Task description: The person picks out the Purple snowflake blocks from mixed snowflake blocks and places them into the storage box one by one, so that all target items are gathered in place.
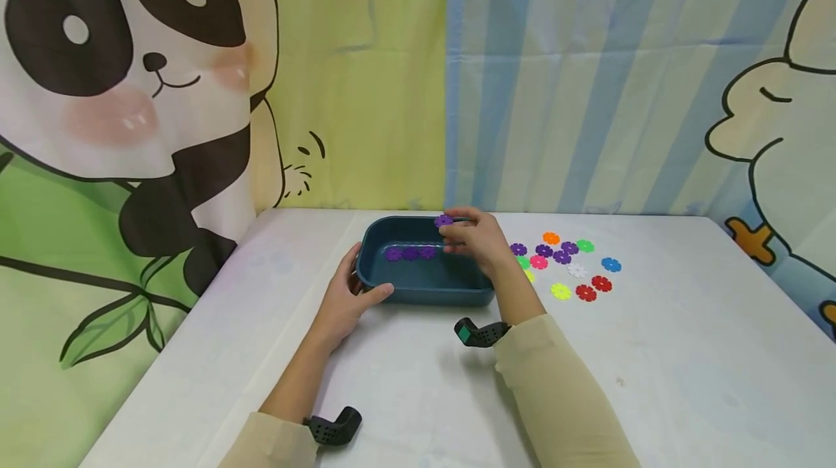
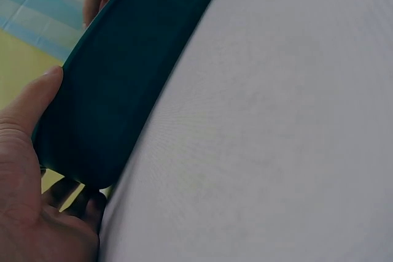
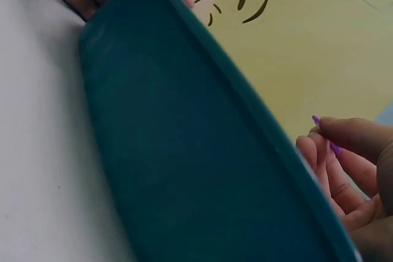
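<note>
A purple flower-shaped disc (image 1: 443,220) is pinched between the thumb and fingers of the right hand (image 1: 473,239), at the centre of the head view, where it is seen against the far rim of a dark teal basin (image 1: 431,296). In the right wrist view the disc is shown nearly edge-on, mostly covered by the fingertips. The basin's left end is gripped by the left hand (image 1: 342,301), with the thumb laid along the near rim and the fingers bent round the end; how far they reach underneath cannot be told.

Three purple discs (image 1: 410,253) are seen in a row inside the basin; its inside is hidden from both wrist views by its outer wall. Right of centre, flower-shaped discs in several colours (image 1: 562,257) are scattered over the white tabletop (image 1: 686,352), a yellow one at their left edge being partly covered by the right forearm.

Beige sleeves (image 1: 555,388) are cut off by the bottom edge, and a black wrist device (image 1: 480,334) is worn on each wrist. The room behind is closed off by a printed curtain (image 1: 385,112): a panda (image 1: 153,62) is pictured at upper left, blue stripes at upper centre-right, and a pale cartoon figure (image 1: 797,156) is cropped by the right edge.
</note>
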`<state>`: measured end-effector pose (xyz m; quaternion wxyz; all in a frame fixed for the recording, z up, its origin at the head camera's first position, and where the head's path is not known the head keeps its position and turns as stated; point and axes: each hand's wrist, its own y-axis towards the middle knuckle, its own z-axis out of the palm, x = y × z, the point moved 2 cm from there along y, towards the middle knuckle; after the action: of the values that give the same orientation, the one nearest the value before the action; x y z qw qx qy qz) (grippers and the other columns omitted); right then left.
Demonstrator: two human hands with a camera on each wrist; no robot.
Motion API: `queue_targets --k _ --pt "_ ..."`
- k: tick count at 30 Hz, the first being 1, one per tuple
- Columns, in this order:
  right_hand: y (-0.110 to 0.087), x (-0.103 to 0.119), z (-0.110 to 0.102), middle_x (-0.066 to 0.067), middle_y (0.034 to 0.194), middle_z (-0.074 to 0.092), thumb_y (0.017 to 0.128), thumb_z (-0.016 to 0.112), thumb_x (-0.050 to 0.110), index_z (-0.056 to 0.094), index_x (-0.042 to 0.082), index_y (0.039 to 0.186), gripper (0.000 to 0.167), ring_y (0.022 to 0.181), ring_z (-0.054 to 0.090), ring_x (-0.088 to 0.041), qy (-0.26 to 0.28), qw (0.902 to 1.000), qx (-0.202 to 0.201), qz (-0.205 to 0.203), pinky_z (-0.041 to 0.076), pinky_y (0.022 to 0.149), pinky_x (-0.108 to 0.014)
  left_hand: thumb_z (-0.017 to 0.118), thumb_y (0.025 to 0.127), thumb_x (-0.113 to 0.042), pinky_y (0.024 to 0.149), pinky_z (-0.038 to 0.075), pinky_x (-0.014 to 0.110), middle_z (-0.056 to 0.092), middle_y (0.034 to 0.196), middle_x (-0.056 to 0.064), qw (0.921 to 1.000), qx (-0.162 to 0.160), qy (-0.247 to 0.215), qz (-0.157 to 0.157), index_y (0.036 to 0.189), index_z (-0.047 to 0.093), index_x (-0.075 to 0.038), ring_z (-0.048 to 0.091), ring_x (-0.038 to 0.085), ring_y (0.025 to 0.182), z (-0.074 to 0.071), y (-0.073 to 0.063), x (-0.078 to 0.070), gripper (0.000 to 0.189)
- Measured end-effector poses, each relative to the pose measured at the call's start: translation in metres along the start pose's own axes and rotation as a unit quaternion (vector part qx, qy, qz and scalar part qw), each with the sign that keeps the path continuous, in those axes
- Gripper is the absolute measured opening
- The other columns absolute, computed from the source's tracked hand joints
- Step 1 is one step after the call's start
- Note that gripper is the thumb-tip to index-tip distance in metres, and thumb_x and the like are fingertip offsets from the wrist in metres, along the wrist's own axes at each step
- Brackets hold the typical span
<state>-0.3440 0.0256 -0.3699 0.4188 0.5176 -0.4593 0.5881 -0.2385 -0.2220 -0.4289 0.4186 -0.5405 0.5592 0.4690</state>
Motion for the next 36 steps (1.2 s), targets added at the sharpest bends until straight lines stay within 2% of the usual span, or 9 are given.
queue_targets --k 4,10,14,18,24,29,36 --pt "0.0 -0.003 0.001 -0.01 0.102 0.071 0.094 0.074 0.003 0.06 0.003 0.138 0.046 0.085 0.073 -0.025 0.0 0.9997 0.0 0.024 0.065 0.074 -0.03 0.082 0.09 -0.03 0.126 0.03 0.045 0.026 0.17 0.009 1.0 0.002 -0.002 0.002 0.166 0.017 -0.026 0.028 0.031 0.158 0.0 0.0 0.0 0.1" --pt "0.002 -0.006 0.002 -0.015 0.106 0.07 0.092 0.074 0.0 0.06 -0.001 0.134 0.044 0.095 0.074 -0.034 -0.027 0.9985 -0.008 0.046 0.065 0.073 -0.031 0.082 0.09 -0.03 0.126 0.029 0.045 0.026 0.17 0.008 1.0 0.001 0.003 0.007 0.166 0.017 -0.025 0.028 0.031 0.157 0.0 0.001 -0.001 0.1" --pt "0.004 -0.008 0.002 -0.017 0.105 0.07 0.092 0.074 -0.003 0.059 -0.002 0.131 0.042 0.084 0.074 -0.028 -0.06 0.9962 -0.019 0.061 0.065 0.07 -0.031 0.082 0.09 -0.03 0.127 0.028 0.045 0.027 0.17 0.009 1.0 0.002 0.003 0.008 0.166 0.017 -0.025 0.028 0.031 0.157 0.0 0.001 -0.001 0.1" --pt "0.007 -0.01 0.002 -0.016 0.096 0.069 0.089 0.073 -0.007 0.06 -0.003 0.128 0.041 0.071 0.07 -0.02 -0.098 0.9926 -0.025 0.067 0.065 0.068 -0.032 0.082 0.09 -0.029 0.126 0.029 0.046 0.028 0.169 0.009 1.0 0.0 0.003 0.007 0.166 0.018 -0.025 0.029 0.031 0.157 0.0 0.001 0.0 0.1" --pt "0.006 -0.011 0.003 -0.015 0.088 0.069 0.087 0.074 -0.009 0.062 -0.003 0.125 0.04 0.07 0.07 -0.021 -0.168 0.9824 -0.041 0.069 0.065 0.069 -0.034 0.083 0.09 -0.028 0.127 0.028 0.046 0.03 0.168 0.01 1.0 0.001 0.0 0.008 0.166 0.018 -0.025 0.031 0.031 0.156 0.0 0.002 0.0 0.1" --pt "0.006 -0.013 0.005 -0.019 0.096 0.07 0.088 0.074 -0.008 0.062 -0.004 0.127 0.041 0.075 0.071 -0.023 -0.188 0.979 -0.032 0.07 0.065 0.073 -0.036 0.083 0.089 -0.028 0.127 0.029 0.046 0.03 0.168 0.01 1.0 -0.003 0.002 0.006 0.166 0.019 -0.025 0.031 0.031 0.156 0.0 0.001 0.0 0.1" --pt "0.006 -0.016 0.005 -0.024 0.119 0.066 0.089 0.074 -0.005 0.059 -0.002 0.136 0.05 0.087 0.073 -0.027 -0.212 0.9746 -0.003 0.072 0.065 0.08 -0.037 0.083 0.09 -0.03 0.126 0.03 0.047 0.028 0.169 0.01 1.0 -0.005 0.005 0.0 0.166 0.018 -0.025 0.03 0.032 0.157 -0.001 -0.001 -0.001 0.101"
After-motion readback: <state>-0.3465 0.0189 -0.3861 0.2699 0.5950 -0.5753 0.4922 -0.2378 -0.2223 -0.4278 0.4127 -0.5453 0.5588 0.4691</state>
